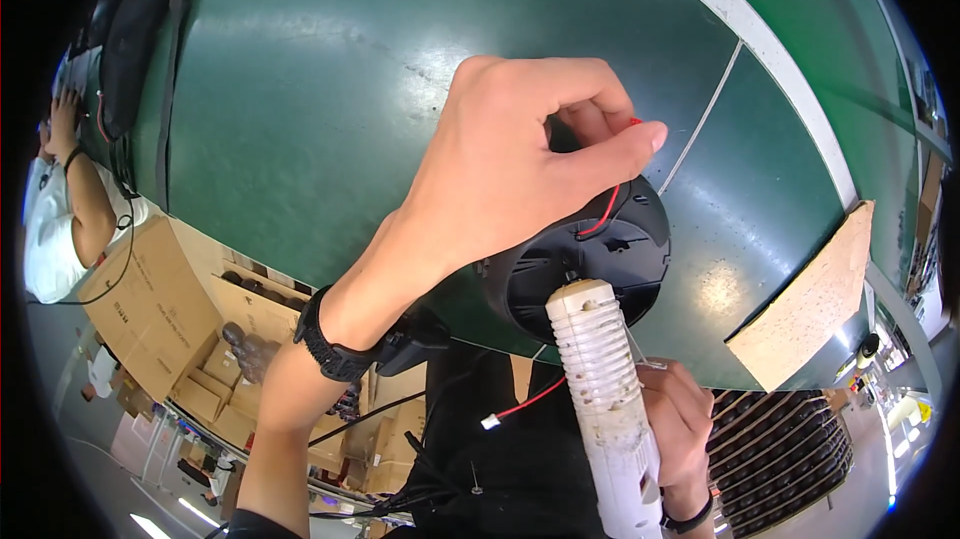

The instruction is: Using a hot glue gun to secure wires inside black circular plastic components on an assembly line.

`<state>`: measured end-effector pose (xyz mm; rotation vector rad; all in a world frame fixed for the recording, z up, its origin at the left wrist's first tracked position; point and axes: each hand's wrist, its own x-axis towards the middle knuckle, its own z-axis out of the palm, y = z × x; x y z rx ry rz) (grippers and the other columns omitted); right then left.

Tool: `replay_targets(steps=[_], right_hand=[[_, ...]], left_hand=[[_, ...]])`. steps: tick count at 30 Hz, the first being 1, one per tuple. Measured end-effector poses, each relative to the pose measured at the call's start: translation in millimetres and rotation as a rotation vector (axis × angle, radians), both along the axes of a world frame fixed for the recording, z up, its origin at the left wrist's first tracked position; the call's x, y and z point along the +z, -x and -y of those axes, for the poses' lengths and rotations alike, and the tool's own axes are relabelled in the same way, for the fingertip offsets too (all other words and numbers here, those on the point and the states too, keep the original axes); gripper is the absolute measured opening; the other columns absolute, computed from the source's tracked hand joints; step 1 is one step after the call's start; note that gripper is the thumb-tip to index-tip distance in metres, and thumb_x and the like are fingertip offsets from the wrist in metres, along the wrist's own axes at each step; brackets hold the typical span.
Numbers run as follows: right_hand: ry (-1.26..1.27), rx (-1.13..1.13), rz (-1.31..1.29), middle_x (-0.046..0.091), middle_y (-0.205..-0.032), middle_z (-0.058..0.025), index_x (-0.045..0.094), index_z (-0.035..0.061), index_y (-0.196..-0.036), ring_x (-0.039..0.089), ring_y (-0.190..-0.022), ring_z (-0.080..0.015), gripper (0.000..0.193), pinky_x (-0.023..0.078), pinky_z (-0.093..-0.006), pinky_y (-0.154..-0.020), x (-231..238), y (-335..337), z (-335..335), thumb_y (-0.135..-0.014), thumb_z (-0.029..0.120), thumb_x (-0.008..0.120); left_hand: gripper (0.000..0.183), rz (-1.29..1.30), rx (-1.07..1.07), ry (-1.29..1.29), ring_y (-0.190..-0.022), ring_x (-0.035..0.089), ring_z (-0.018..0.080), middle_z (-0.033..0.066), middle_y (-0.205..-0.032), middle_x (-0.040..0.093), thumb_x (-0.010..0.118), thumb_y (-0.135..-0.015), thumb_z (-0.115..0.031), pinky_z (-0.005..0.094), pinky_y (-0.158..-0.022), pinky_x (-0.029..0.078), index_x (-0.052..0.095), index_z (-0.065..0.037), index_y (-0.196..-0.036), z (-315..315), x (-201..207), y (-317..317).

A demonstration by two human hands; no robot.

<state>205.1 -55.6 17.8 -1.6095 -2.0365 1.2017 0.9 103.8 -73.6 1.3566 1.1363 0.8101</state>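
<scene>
My left hand (530, 144) reaches over a round black plastic housing (640, 269), its thumb and forefinger pinched together. A red wire (607, 211) runs from inside the housing up to that pinch, and a bit of red shows at the fingertips. At lower right my right hand (678, 419) is closed around the side of a white, ribbed, tube-shaped tool (598, 379); the tool hides part of the fingers. Its dirty, worn end points into the housing's open face. Below the housing hangs another red wire with a white connector (490, 422).
The housing is over the near edge of a green table (300, 119). A tan board (805, 309) lies at the right edge. Black cases with cables (150, 39) are at far left, near another person's arm (88, 204). Cardboard boxes (150, 304) stand below, and a rack of dark round parts (780, 459) at lower right.
</scene>
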Motion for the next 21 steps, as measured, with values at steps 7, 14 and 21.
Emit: replay_targets(steps=[7, 14, 21], right_hand=[[-0.009, -0.027, 0.029, 0.067, -0.087, -0.0113, 0.065, -0.0009, -0.089, 0.069, -0.083, -0.0324, 0.027, 0.053, -0.0352, -0.058, -1.0, 5.0, 4.0, -0.065, 0.012, 0.069], [0.006, -0.052, 0.035, 0.066, -0.086, -0.0123, 0.063, -0.0013, -0.088, 0.067, -0.077, -0.0315, 0.026, 0.051, -0.0348, -0.056, 0.3, 9.0, 5.0, -0.065, 0.01, 0.069], [0.024, -0.087, -0.026, 0.064, -0.076, -0.0122, 0.062, -0.0021, -0.081, 0.064, -0.067, -0.0286, 0.021, 0.05, -0.034, -0.053, -1.1, 6.9, 3.9, -0.063, 0.006, 0.071]], left_hand=[[0.015, 0.02, 0.042, 0.022, -0.055, 0.055, 0.0013, 0.0012, -0.063, 0.066, 0.077, -0.088, -0.011, 0.0175, -0.047, 0.035, 0.07, -0.001, -0.08, 2.8, -3.3, -2.9], [0.014, -0.017, 0.034, 0.028, -0.055, 0.057, 0.0031, 0.0017, -0.065, 0.067, 0.077, -0.088, -0.01, 0.0181, -0.048, 0.038, 0.07, -0.001, -0.08, 3.6, -0.7, -0.8], [0.006, -0.041, 0.007, 0.027, -0.069, 0.057, 0.0051, 0.0022, -0.078, 0.068, 0.075, -0.087, -0.004, 0.0209, -0.062, 0.043, 0.07, 0.0, -0.088, 9.4, 16.4, 14.9]])
